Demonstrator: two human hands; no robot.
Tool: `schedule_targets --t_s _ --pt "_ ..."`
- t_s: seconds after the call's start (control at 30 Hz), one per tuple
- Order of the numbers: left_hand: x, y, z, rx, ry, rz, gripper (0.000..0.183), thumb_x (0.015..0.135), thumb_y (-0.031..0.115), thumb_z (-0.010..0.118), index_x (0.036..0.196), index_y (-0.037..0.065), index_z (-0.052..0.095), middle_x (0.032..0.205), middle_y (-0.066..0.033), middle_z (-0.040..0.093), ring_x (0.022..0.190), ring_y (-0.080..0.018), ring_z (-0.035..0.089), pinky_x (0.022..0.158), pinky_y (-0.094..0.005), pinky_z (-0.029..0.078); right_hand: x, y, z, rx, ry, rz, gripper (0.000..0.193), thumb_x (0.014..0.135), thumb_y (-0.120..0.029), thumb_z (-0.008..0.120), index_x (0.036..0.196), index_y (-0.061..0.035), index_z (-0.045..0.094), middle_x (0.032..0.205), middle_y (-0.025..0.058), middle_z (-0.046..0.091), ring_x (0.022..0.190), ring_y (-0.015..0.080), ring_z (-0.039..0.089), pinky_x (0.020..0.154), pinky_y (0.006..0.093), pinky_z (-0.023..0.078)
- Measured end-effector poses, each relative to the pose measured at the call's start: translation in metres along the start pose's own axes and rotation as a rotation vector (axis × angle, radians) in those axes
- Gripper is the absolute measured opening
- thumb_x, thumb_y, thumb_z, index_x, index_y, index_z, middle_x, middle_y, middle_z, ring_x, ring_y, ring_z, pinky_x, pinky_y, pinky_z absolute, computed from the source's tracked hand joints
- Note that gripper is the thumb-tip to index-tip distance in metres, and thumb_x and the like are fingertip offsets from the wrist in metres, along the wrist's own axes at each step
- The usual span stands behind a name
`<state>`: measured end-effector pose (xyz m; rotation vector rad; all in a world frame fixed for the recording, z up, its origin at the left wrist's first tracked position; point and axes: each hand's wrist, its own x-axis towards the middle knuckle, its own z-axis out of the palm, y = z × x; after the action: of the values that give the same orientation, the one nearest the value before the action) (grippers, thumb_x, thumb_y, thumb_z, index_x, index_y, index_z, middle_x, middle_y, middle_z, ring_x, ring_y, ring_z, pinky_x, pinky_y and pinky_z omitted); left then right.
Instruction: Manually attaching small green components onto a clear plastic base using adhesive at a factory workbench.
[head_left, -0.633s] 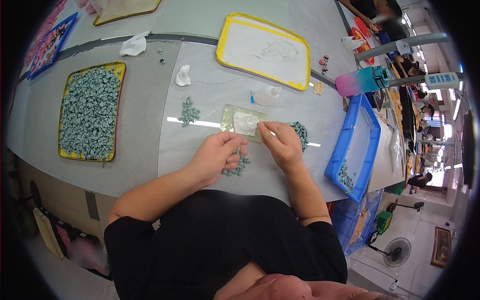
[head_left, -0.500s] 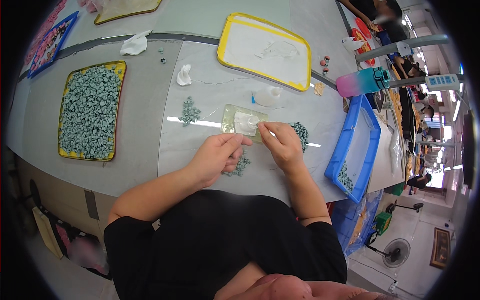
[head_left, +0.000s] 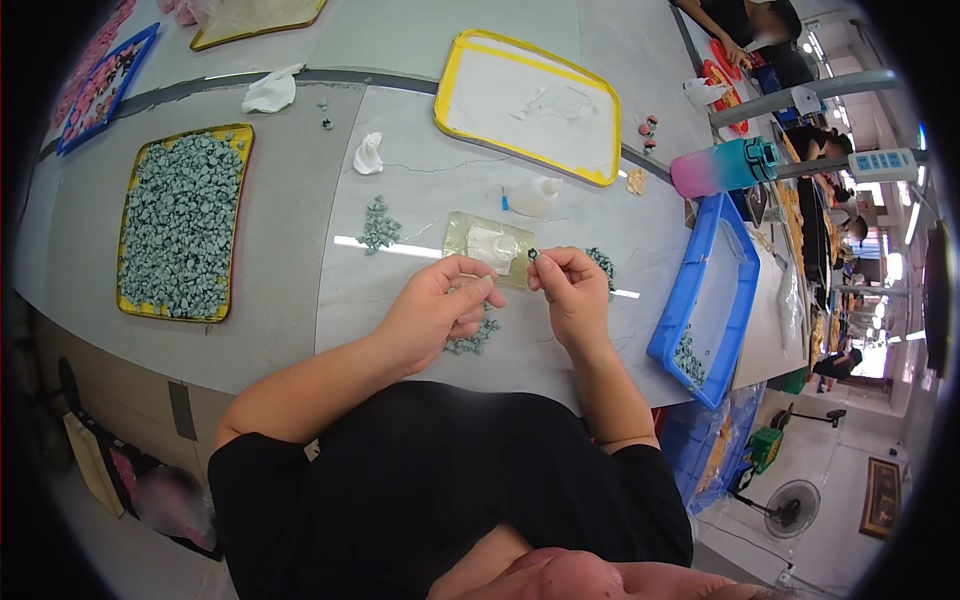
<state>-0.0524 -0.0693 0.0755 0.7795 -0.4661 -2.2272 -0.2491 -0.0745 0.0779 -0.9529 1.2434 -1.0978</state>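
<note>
Between the fingertips of my right hand (head_left: 573, 295) is a small dark green piece (head_left: 533, 254), held upright just above the slab's right edge. My left hand (head_left: 435, 308) is beside it, fingers curled and thumb near the index finger; anything between them is too small to make out. Beyond both hands lies a translucent yellowish slab (head_left: 459, 232) with a smear of white paste (head_left: 490, 248) on it. Small green pieces are heaped near my left hand (head_left: 474, 335), with another heap (head_left: 379, 225) to the left and a darker heap (head_left: 602, 264) partly hidden behind my right hand.
A white squeeze bottle (head_left: 534, 197) with a blue tip lies beyond the slab. A yellow-rimmed tray (head_left: 240, 190) of green pieces stands left, another yellow-rimmed tray (head_left: 470, 75) at the back. On the right are a blue bin (head_left: 722, 290) and a pink-and-teal water bottle (head_left: 722, 167).
My right hand has come off the white paste and turned up, bringing the dark green piece into sight. My left index finger has lifted slightly.
</note>
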Motion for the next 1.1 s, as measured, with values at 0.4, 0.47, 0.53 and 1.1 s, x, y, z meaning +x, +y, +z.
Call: schedule_targets --t_s 0.4,0.47,0.53,1.1 --pt "0.007 -0.001 0.0 -0.07 0.021 0.007 0.022 0.091 0.008 0.051 0.109 -0.004 0.056 0.089 -0.0057 0.05 0.06 -0.0063 0.038 0.053 -0.0216 0.034 -0.001 -0.002 -0.002 0.061 -0.033 0.029 0.007 0.088 -0.005 0.057 0.091 0.0018 0.058 0.08 0.0073 0.06 0.069 0.0129 0.055 0.066 0.0235 0.045" --pt "0.007 -0.002 0.001 -0.047 0.024 0.017 0.022 0.091 0.008 0.052 0.109 -0.004 0.056 0.089 -0.0058 0.05 0.06 -0.0063 0.038 0.053 -0.0217 0.034 -0.002 -0.001 0.001 -0.002 -0.021 -0.032 0.007 0.086 -0.003 0.058 0.091 0.0025 0.059 0.081 0.0076 0.06 0.07 0.0129 0.055 0.067 0.0231 0.044" --pt "0.007 -0.003 0.002 -0.061 0.025 0.028 0.021 0.091 0.008 0.053 0.109 -0.004 0.055 0.089 -0.0054 0.052 0.06 -0.0061 0.038 0.052 -0.0204 0.034 -0.002 0.002 0.0 -0.064 -0.009 -0.093 0.008 0.085 -0.001 0.06 0.091 0.0032 0.059 0.083 0.0078 0.061 0.072 0.0128 0.055 0.067 0.0227 0.044" --pt "0.013 -0.009 0.016 -0.09 0.022 -0.004 0.026 0.091 0.008 0.053 0.114 -0.005 0.054 0.088 -0.0049 0.055 0.059 -0.005 0.039 0.052 -0.0192 0.035 -0.008 -0.012 -0.006 -0.65 0.012 -0.843 0.02 0.066 0.008 0.069 0.084 0.0005 0.065 0.078 0.0109 0.064 0.068 0.0206 0.062 0.061 0.0275 0.049"
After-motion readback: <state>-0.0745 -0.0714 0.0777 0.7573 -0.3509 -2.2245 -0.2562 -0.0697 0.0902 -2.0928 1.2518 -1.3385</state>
